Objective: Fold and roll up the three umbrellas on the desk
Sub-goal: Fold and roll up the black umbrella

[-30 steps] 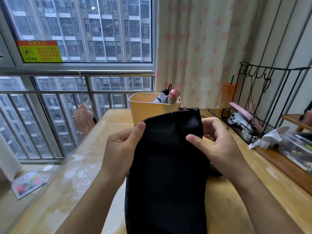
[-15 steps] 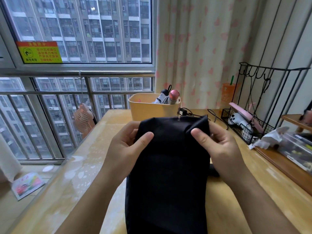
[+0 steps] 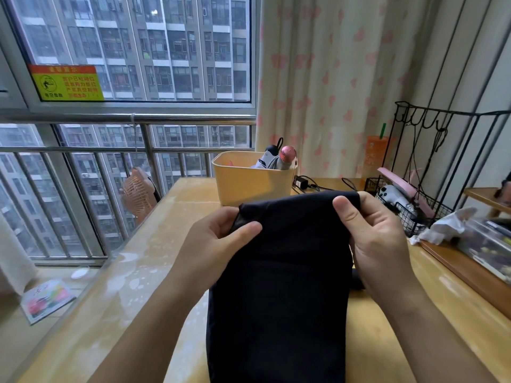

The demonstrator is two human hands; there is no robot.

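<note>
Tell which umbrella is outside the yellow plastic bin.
The black fabric umbrella in left hand and right hand; the pink-handled umbrella and black-handled umbrella stand in the bin.

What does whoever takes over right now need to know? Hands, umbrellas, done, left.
Left hand: pinches the top left edge of the black umbrella canopy, thumb on the front.
Right hand: pinches the top right edge, thumb on the front.
The canopy is held up flat over the desk and hangs down toward the person.
The yellow bin at the far side of the desk holds what look like two collapsed umbrellas, one with a pink handle, one with a black handle.
Done: apparently those two.
Left: gather the black canopy's folds and roll it up.
</note>
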